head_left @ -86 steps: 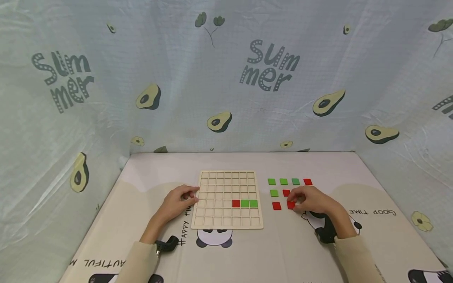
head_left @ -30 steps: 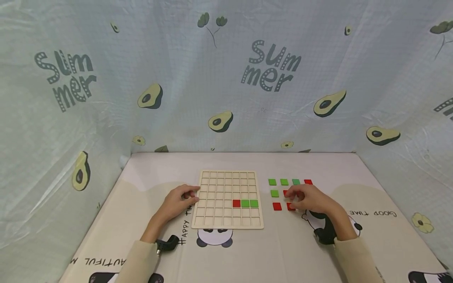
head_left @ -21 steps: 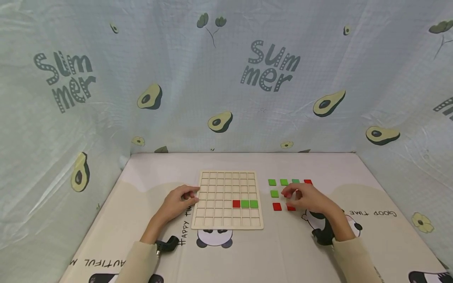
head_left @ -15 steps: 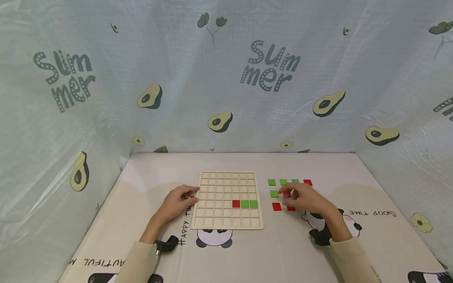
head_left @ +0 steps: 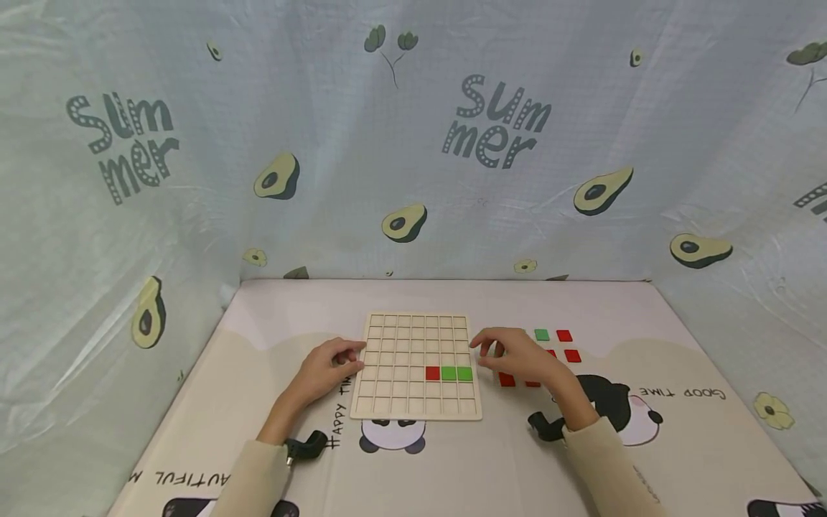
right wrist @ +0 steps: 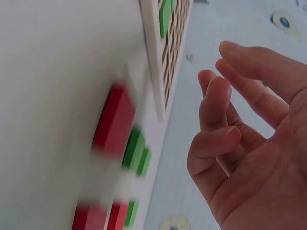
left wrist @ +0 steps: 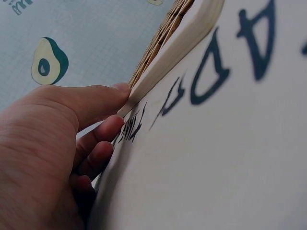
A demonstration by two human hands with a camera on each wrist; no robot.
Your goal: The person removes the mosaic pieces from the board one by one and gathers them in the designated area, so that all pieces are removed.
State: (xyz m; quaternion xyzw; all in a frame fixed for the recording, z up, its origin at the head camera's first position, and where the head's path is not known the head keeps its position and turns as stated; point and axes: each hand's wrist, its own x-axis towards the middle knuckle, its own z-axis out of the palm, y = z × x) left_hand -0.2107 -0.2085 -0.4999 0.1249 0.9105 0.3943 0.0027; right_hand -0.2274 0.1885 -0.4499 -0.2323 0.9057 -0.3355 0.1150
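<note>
A pale wooden grid board (head_left: 394, 402) lies flat on the table. One red tile (head_left: 432, 373) and two green tiles (head_left: 456, 373) sit side by side in its cells. My left hand (head_left: 327, 371) touches the board's left edge with thumb and fingertips, also seen in the left wrist view, where the thumb (left wrist: 103, 100) lies against the rim. Just off the board's right edge is my right hand (head_left: 517, 355), fingers loosely bent and apart. In the right wrist view nothing lies between its fingers (right wrist: 216, 103). The right hand hides some loose tiles behind it.
Loose tiles lie right of the board: a darker green tile (head_left: 541, 334), a red tile (head_left: 564, 335) and another red tile (head_left: 572, 355), with more reds partly covered. The printed tablecloth (head_left: 452, 474) meets a hanging patterned sheet (head_left: 336, 237) at the back.
My right hand has moved left from over the red tiles to the board's right edge, uncovering a red tile at the far right. My left hand has stayed in place.
</note>
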